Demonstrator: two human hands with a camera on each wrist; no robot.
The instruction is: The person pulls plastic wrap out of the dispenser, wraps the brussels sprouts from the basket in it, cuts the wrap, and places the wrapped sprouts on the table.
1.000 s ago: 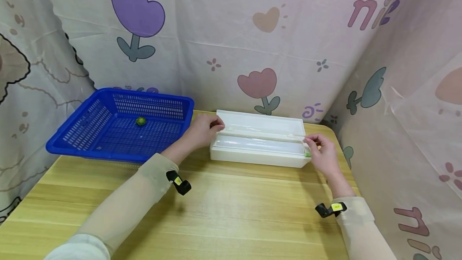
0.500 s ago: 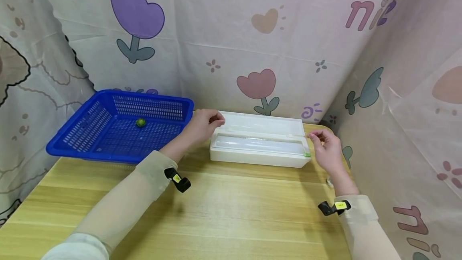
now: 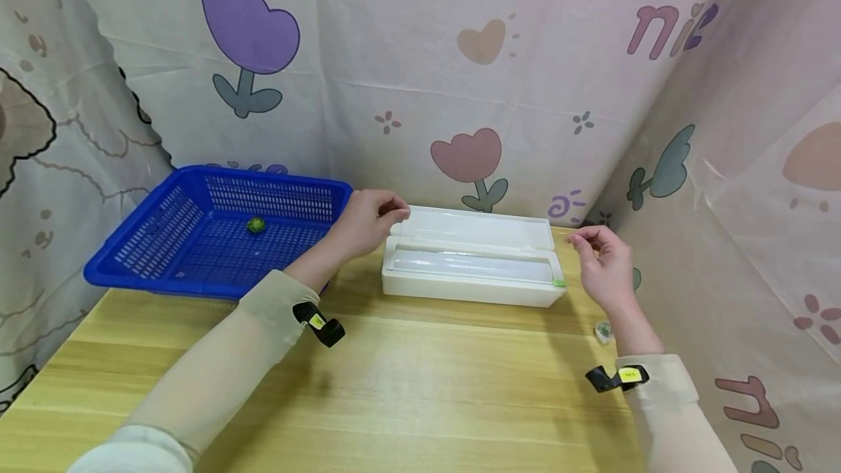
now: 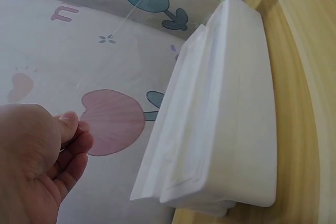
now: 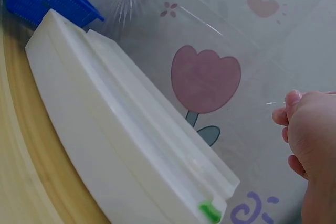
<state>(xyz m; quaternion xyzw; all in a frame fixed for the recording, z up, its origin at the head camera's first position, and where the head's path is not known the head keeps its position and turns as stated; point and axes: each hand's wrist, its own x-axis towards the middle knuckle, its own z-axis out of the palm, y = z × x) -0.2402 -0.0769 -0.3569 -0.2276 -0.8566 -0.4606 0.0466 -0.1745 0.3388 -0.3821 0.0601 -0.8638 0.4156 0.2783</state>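
A white cling film dispenser box stands on the table with its lid raised and a clear roll inside. A small green piece sits at the right end of its edge. My left hand pinches one corner of a sheet of cling film above the box's left end. Fine stretch creases fan out from those fingers in the right wrist view. Beyond the right end, my right hand pinches the other side between thumb and forefinger. The film's full outline is too transparent to make out.
A blue slotted basket stands left of the box, close to my left forearm, with a small round green vegetable in it. A small clear-wrapped lump lies by my right wrist. A printed curtain hangs behind the table.
Both hands have risen away from the box, the right one also shifting right. The film between them has come clear of the box, and the small lump beside my right wrist has come into sight.
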